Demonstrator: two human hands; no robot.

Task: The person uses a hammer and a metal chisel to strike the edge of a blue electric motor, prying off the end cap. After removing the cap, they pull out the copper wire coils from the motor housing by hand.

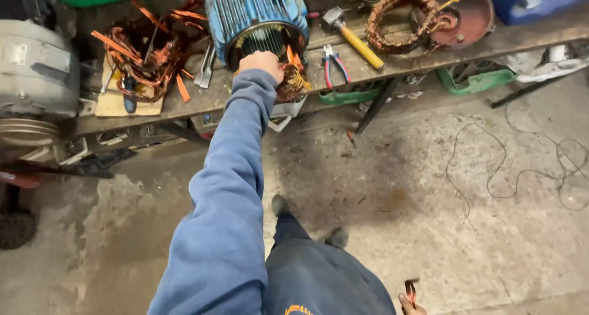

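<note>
Knuckles of the left hand [262, 63] show at the mouth of the blue ribbed metal motor housing [254, 14], which lies on its side on the worn wooden bench [429, 51] with its open end toward the person, so the windings inside can be reached. The hand looks closed into a fist at the lower rim, apparently gripping the tangled copper wire bundle [293, 81] spilling out there, though the fingers themselves are hidden. The right hand [410, 303] hangs low at the frame's bottom edge, pinching a small reddish-handled tool [410, 290]. Beside the housing lie red-and-blue-handled pliers [334, 66], a yellow-handled hammer [350, 35], a coiled brown winding ring [402, 17] and a heap of orange insulation strips and wire [150, 54]; none blocks the opening.
</note>
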